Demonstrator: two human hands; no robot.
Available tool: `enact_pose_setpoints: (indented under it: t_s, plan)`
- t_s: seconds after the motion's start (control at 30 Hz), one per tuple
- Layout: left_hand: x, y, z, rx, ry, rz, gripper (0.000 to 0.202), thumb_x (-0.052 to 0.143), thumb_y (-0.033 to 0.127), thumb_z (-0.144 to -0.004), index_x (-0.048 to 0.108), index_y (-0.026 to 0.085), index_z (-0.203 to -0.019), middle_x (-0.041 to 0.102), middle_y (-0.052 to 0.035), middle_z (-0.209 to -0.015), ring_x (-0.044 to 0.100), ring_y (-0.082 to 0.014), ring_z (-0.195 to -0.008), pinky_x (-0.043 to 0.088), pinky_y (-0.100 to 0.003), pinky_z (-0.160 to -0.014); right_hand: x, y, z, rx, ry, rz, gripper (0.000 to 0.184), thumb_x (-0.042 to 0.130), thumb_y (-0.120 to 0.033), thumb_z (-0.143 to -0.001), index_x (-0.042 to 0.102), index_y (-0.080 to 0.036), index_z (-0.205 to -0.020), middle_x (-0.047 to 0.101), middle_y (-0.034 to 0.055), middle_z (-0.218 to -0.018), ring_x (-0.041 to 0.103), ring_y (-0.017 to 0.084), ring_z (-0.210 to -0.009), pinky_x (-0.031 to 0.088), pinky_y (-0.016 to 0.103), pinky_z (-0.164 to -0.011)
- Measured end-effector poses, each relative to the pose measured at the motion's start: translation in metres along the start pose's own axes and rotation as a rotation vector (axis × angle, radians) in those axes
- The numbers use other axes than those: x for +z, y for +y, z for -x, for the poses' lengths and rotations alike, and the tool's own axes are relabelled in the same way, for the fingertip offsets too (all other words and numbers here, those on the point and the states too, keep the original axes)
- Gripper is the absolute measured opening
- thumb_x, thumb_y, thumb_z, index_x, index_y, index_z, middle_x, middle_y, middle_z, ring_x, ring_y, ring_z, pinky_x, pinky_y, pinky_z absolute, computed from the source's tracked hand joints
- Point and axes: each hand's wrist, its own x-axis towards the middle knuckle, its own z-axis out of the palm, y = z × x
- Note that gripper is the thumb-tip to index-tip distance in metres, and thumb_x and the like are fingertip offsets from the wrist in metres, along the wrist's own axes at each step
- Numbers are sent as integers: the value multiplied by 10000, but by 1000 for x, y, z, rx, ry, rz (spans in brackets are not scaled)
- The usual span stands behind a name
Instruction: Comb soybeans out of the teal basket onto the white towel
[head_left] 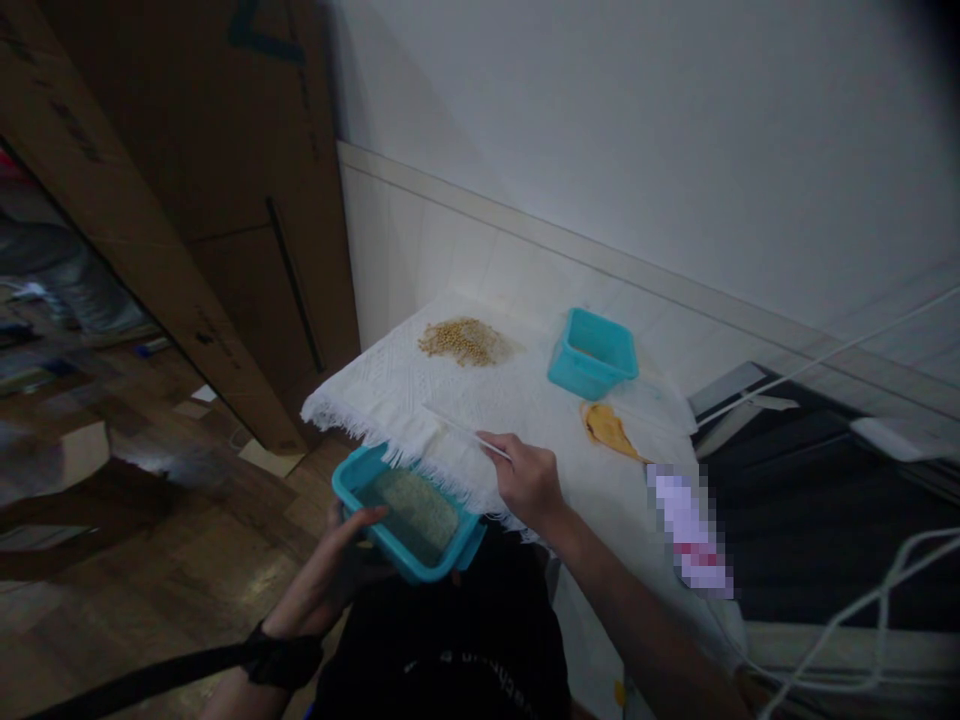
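Note:
My left hand [341,550] is closed on the rim of a teal plastic container [448,568], thumb over the edge, just below the table's fringed front. Pale small grains [416,500] lie inside it. My right hand [531,480] pinches a thin, flat white strip [456,424] that lies close over the white tablecloth [517,400] near the fringe; I cannot tell its exact kind. Further back on the cloth is a pile of yellowish beans [461,342] with finer grains beside it. A second teal container [589,372] stands at the back right, its contents mostly hidden.
A yellow flat object [609,430] rests near the second container, beside a blurred-out light item [690,535]. White cables [832,620] hang at the right by a dark surface. A large cardboard box [202,200] stands left of the table. The wall is behind.

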Motion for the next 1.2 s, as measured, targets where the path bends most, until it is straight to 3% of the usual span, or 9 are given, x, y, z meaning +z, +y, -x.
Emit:
enact_pose_setpoints:
  t_s: [0.1,0.27,0.47,0.6,0.73,0.83,1.03,1.1,1.2]
  plan:
    - [-2,1,-1,-15,-29,-9,689,995,379,-887,537,324,-1399,699,-108,-1469,841,-310,-1044,741,-478,-844,-5,-20,14,-37,-24,-28,296,646,-108,-1090,861,-238,-1246,960,70,-1136,936,205,-872,756,261,-825]
    - [-7,1,-4,-25,-43,-33,690,978,407,-904,523,303,-1412,697,-116,-1434,842,-304,-1017,724,-468,-851,-20,-56,23,-72,-31,-141,341,623,-77,-1113,825,-237,-1335,958,66,-1174,941,193,-930,757,253,-850]
    - [-6,4,-1,-14,-54,-16,750,1023,424,-856,534,304,-1413,689,-119,-1517,836,-313,-1050,728,-495,-886,-15,-39,5,97,66,-41,277,663,-145,-1117,877,-268,-1243,960,58,-1095,932,224,-825,761,284,-777]
    - [-3,5,2,-20,-51,10,778,1039,397,-835,543,311,-1428,717,-93,-1435,842,-316,-1048,731,-530,-938,-2,-29,5,9,63,-21,344,644,-67,-1063,878,-231,-1255,958,86,-1131,942,234,-871,768,287,-820]
    - [-5,3,-1,-7,-41,-15,806,1058,422,-803,565,301,-1429,739,-85,-1432,845,-328,-1081,734,-532,-958,1,-50,20,-143,-22,-68,439,609,-20,-998,853,-257,-1275,952,77,-1215,944,237,-1046,779,320,-942]
    - [-9,-2,-4,3,-36,-34,854,1035,432,-838,552,333,-1535,771,-87,-1427,844,-328,-1108,728,-523,-978,-8,-73,28,-170,-19,-181,442,572,-17,-1030,823,-254,-1306,956,64,-1175,944,206,-1013,774,291,-932]
    - [-27,-12,-11,0,-30,-64,906,1016,492,-830,569,346,-1605,793,-113,-1505,866,-367,-1147,724,-512,-982,-37,-86,39,131,113,-222,211,737,-194,-1113,839,-289,-1272,950,38,-1037,926,215,-811,757,257,-754]
    - [-39,-17,-13,-47,10,-72,1016,1034,459,-774,524,343,-1645,814,-142,-1465,874,-415,-1165,729,-524,-929,-44,-81,54,296,216,-244,142,815,-313,-1100,853,-289,-1235,937,42,-990,905,231,-738,741,268,-659]
    - [-59,-23,-10,-131,102,-153,1161,1009,386,-727,427,321,-1730,857,-163,-1295,899,-440,-985,720,-517,-768,-53,-68,90,572,358,-329,223,888,-446,-1059,864,-268,-1193,929,68,-1000,897,261,-752,741,311,-651]
